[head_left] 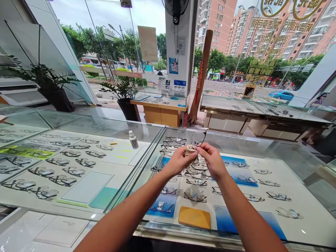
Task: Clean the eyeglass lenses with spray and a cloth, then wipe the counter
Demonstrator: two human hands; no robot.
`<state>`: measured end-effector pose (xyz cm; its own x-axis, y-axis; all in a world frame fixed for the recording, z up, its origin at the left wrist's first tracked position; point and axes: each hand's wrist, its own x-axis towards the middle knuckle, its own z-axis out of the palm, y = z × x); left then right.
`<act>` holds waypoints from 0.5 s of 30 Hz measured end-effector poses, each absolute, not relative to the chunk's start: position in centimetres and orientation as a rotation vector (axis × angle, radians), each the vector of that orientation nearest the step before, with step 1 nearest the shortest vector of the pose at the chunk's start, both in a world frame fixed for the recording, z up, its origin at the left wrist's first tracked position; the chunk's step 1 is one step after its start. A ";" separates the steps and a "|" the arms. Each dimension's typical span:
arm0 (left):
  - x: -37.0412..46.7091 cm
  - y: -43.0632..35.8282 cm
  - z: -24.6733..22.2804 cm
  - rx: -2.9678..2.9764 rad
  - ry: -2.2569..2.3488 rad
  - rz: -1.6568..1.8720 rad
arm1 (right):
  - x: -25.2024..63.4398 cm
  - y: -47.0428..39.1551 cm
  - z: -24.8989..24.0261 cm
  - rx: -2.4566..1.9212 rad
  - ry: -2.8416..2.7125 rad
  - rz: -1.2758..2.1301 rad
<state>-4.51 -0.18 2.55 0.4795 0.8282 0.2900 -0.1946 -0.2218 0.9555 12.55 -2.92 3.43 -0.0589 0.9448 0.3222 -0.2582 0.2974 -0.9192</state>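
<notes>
Above the glass display counter, my left hand [180, 161] is closed on a small light-coloured cloth [191, 149], pinched between thumb and fingers. My right hand [212, 159] touches it from the right, its fingers closed on a pair of glasses [198, 137] whose round lens and dark rim stick up above the fingertips. The cloth covers part of the glasses, so the rest of the frame is hidden. Under the glass, below both hands, lie rows of eyeglasses [195, 197] on white and blue sheets.
A small white bottle [133, 140] stands on the counter left of my hands. A yellow-orange case [194, 217] lies near the front edge. More eyeglasses [59, 161] fill the left case. Beyond are a potted plant [126, 96], a wooden-front cabinet [162, 115] and large windows.
</notes>
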 end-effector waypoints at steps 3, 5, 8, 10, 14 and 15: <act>-4.7 -0.1 2.8 1.553 0.605 1.064 | 12.6 -2.8 3.4 -0.752 -1.249 1.123; -4.9 0.0 3.0 1.607 0.587 1.025 | 12.7 -2.7 3.3 -0.746 -1.220 1.128; -5.2 -0.1 3.2 1.648 0.524 0.947 | 12.8 -2.4 3.1 -0.753 -1.134 1.181; -5.3 -0.3 3.3 1.639 0.509 0.912 | 12.9 -2.3 3.1 -0.757 -1.092 1.211; -5.1 -0.7 3.2 1.567 0.551 0.913 | 12.5 -2.3 2.8 -0.719 -1.093 1.223; -5.0 -0.7 3.2 1.551 0.563 0.923 | 12.3 -2.3 2.8 -0.701 -1.099 1.237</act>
